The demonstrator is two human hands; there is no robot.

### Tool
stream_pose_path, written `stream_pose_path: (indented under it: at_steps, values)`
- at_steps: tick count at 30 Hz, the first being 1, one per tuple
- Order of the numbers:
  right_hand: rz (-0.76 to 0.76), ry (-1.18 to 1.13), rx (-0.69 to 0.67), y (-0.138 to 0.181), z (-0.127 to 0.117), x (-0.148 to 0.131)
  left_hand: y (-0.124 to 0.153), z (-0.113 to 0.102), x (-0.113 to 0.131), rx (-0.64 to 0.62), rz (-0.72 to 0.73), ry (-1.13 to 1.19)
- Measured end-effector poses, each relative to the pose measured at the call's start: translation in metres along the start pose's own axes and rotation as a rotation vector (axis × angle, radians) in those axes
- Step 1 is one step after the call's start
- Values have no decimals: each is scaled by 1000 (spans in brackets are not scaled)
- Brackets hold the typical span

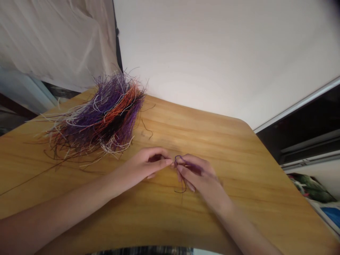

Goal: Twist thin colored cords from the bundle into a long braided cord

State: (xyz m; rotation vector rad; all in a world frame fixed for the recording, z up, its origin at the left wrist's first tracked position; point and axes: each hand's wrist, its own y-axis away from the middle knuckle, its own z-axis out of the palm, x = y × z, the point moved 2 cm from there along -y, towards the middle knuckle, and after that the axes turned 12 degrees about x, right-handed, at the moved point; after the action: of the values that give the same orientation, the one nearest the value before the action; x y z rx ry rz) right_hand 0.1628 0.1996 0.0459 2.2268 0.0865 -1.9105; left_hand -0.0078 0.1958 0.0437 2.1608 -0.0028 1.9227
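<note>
My left hand (pixel 148 164) and my right hand (pixel 198 173) meet fingertip to fingertip over the middle of the wooden table (pixel 239 159). Both pinch a thin purple thread (pixel 178 158) that forms a small loop between the fingertips. A dark loose end of the thread (pixel 182 189) hangs below my right fingers and curls onto the table. My left forearm lies across the table from the lower left.
A tangled heap of purple, orange, black and white threads (pixel 102 115) lies at the table's far left, with stray strands (pixel 147 129) trailing out. A white wall stands behind the table. A dark gap and coloured items (pixel 313 191) sit past the right edge.
</note>
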Motion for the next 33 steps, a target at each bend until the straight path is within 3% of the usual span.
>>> stream_pose_path:
  at_steps: [3,6,15,24,30,33]
  values:
    - [25,15,1,0,3,3,1,0,4,100,253,-189]
    - [32,-7,1,-1,6,6,2,2,5,105,343,-223]
    - [-33,61,66,0,4,5,4,3,2,88,252,-189]
    - [-325,285,148,2,3,-1,3,8,-2,54,177,-57]
    - [-352,433,170,-1,-6,-7,2,8,-3,59,91,18]
    - [-461,602,233,2,-7,-12,1,10,-8,111,85,51]
